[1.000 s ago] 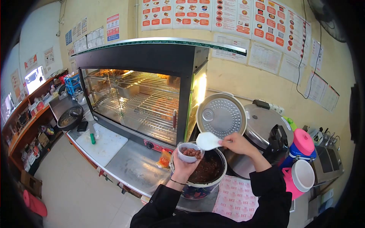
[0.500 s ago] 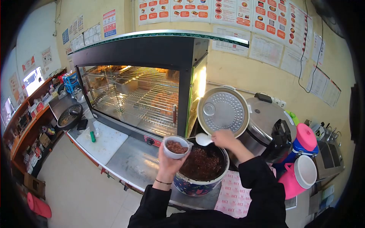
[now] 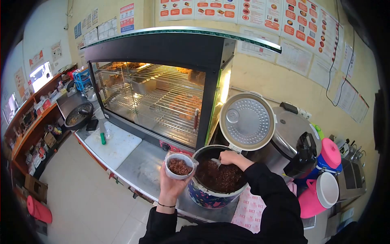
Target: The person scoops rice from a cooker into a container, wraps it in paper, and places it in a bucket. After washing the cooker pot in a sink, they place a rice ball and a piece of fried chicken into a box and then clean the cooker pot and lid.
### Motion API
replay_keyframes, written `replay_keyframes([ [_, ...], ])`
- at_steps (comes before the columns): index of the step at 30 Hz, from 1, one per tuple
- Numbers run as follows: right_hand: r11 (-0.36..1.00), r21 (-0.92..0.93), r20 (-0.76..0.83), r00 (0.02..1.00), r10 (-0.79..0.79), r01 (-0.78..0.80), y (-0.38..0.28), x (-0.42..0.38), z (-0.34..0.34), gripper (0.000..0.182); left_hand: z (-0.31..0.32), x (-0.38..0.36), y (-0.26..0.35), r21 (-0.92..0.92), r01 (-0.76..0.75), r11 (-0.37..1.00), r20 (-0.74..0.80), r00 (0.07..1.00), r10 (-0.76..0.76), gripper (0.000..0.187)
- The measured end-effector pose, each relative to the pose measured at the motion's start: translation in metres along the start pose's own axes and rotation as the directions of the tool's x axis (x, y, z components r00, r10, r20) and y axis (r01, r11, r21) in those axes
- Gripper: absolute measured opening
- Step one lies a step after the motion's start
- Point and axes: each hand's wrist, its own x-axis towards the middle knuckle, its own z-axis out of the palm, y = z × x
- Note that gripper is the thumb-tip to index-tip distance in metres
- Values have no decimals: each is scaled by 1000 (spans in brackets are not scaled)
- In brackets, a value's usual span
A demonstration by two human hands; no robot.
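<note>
A small white bowl point(image 3: 174, 175) is held in the left hand point(image 3: 172, 186), left of the right hand and beside the pot. The palm is cupped beneath it, fingers curled round the wall. Dark red-brown rice point(image 3: 179, 166) is contained in it; what appears to be clear film is seen at the rim.

Handling, judged: the bowl is taken to be light and thin-walled, apt to flex if squeezed; the film could slip. Hold is best taken low, from beneath, with the rim kept level. The grains are expected to be soft and clinging.

A pale scoop point(image 3: 216, 161) is gripped by the right hand point(image 3: 231, 157), fingers closed about its handle; the exact finger placement cannot be told. Its blade is lowered into the pot. The scoop is judged light and stiff, best grasped on the handle.

The flower-patterned pot point(image 3: 209, 198) is placed below the right hand, with dark rice point(image 3: 225, 177) inside; it is judged heavy. Its raised lid point(image 3: 248, 121) is seen beyond the right hand. The table point(image 3: 148, 171) is visible left of the left hand; a glass-fronted cabinet point(image 3: 154, 101) is positioned beyond it.
</note>
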Motion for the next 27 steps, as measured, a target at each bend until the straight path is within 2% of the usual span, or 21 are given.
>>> replay_keyframes([
  [1,996,93,15,1000,7,-8,3,7,11,32,-2,0,0,4,-1,1000,14,1000,1,45],
  [4,909,345,-5,969,-247,234,4,19,44,28,-7,-3,2,-31,6,999,23,1000,-5,44],
  [7,749,656,222,972,-71,-95,-13,-12,23,27,-10,-5,5,-14,-14,1000,-6,1000,14,45],
  [10,657,729,315,946,-71,-193,-20,-42,6,27,-12,-5,6,29,-52,998,-20,998,53,46],
  [11,582,787,346,928,-136,-208,-16,-43,10,26,-11,-5,5,44,-62,997,-18,998,63,46],
  [15,494,849,287,949,-131,-188,-13,-81,-21,22,-9,5,-1,129,-100,987,-30,994,105,45],
  [18,526,843,151,988,-33,-112,3,-107,-47,20,-7,25,-21,281,-107,954,29,994,103,44],
  [19,564,826,15,1000,-10,-7,10,-108,-48,19,-4,32,-29,303,-105,947,13,994,106,43],
  [20,692,716,-110,994,-19,92,17,-112,-54,19,2,38,-38,323,-74,943,-32,995,89,41],
  [22,883,429,-427,904,14,189,7,-132,-65,20,5,54,-58,379,-51,924,-29,997,67,38],
  [24,986,164,-508,859,55,35,-31,-161,-78,27,13,65,-80,347,-18,938,-52,998,39,36],
  [25,998,35,-394,917,61,-51,-42,-164,-78,38,18,66,-89,341,16,940,-87,996,15,37],
  [27,983,-141,-566,824,15,-115,-63,-169,-50,41,27,69,-98,302,85,949,-131,990,-47,37],
])
